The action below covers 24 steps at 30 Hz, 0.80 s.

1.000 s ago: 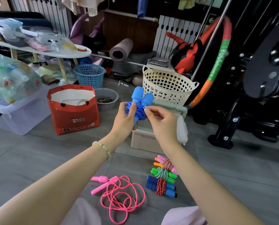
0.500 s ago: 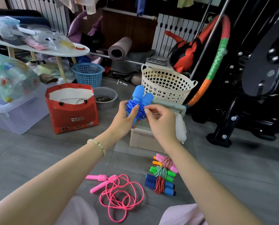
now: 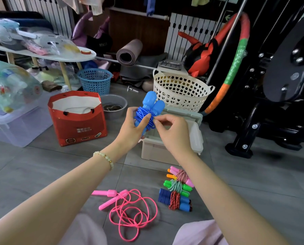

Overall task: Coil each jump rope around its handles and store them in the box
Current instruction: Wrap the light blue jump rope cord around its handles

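Blue jump rope [image 3: 148, 112]: cord wound round its two handles, bundle upright in the air over the near-left corner of the open box [image 3: 156, 151]. Left grip [image 3: 130, 127] grasps the bundle from the left, with the thumb lying across the coils. Right grip [image 3: 174, 131] pinches the cord at the right side of the coils between thumb and forefinger. Neither grip touches anything but the rope.

The box sits on the floor [image 3: 32, 170] right behind my hands, with its lid [image 3: 197, 137] hanging off its right side. My hands hide most of the inside.

Rope count is 5:
- 1 in hand.
- 3 wound bundles in a tight touching row just in front of the box, beside my right forearm: pink-handled rope [image 3: 181, 175], green-handled rope [image 3: 176, 187], dark-blue-handled rope [image 3: 174, 200].
- 1 loose pink jump rope [image 3: 130, 209] left of that row, with the cord in slack loops and both handles at its far-left end.

Room to move:
- Floor shows left of the pink rope.
- Floor shows between the box and the red bag [image 3: 80, 126].
- Floor shows right of the box, out to the foot of the black gym machine [image 3: 278, 82].
- The cream basket [image 3: 181, 92] is tight behind the box; I can't tell if they touch.
- A grey bowl [image 3: 114, 106] sits behind the bag's right corner, with a blue basket [image 3: 95, 80] further back.
- A clear tub [image 3: 15, 128] is at the far left.
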Tool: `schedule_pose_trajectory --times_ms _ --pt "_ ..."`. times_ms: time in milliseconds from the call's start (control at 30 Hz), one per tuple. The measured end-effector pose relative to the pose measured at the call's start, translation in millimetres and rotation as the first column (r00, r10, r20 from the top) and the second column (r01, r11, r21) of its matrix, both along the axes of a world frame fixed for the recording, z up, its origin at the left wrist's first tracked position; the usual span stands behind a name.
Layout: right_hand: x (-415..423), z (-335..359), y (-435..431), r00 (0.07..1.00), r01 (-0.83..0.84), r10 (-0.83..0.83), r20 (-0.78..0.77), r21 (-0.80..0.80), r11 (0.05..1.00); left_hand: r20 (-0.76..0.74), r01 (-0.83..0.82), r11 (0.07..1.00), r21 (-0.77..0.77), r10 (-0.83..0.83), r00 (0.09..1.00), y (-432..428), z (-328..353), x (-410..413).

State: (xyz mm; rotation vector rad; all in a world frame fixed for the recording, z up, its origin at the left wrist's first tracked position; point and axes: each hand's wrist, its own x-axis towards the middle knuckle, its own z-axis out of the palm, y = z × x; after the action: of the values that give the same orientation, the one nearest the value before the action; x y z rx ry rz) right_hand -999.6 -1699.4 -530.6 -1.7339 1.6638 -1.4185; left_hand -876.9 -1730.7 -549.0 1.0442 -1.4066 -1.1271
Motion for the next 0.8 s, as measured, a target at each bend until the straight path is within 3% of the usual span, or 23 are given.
schedule_pose_trajectory --times_ms 100,233,467,600,667,800 --pt "3 -2 -1 0.987 0.047 -0.064 -0.149 -0.113 0.992 -0.094 -0.019 0.999 0.041 0.022 0.995 2 1 -5" --pt "3 -4 -7 0.979 0.105 -0.135 -0.154 -0.187 0.977 -0.138 -0.051 0.995 0.09 0.063 0.988 1 -1 -8" --pt "17 -2 -8 0.874 0.133 -0.238 -0.424 -0.263 0.956 -0.096 -0.155 0.987 0.03 0.157 0.983 -3 -7 -7" --pt "19 2 -9 0.8 0.136 -0.166 -0.577 -0.095 0.986 -0.055 -0.188 0.982 0.005 0.188 0.981 -4 -11 -5" --pt "18 2 -9 0.765 0.159 -0.137 -0.629 -0.022 0.987 0.038 -0.193 0.981 -0.03 0.194 0.98 -5 -16 -2" --pt "18 -2 -8 0.86 0.173 -0.149 -0.488 0.003 0.985 0.23 -0.228 0.966 -0.118 0.25 0.941 0 -16 -3"
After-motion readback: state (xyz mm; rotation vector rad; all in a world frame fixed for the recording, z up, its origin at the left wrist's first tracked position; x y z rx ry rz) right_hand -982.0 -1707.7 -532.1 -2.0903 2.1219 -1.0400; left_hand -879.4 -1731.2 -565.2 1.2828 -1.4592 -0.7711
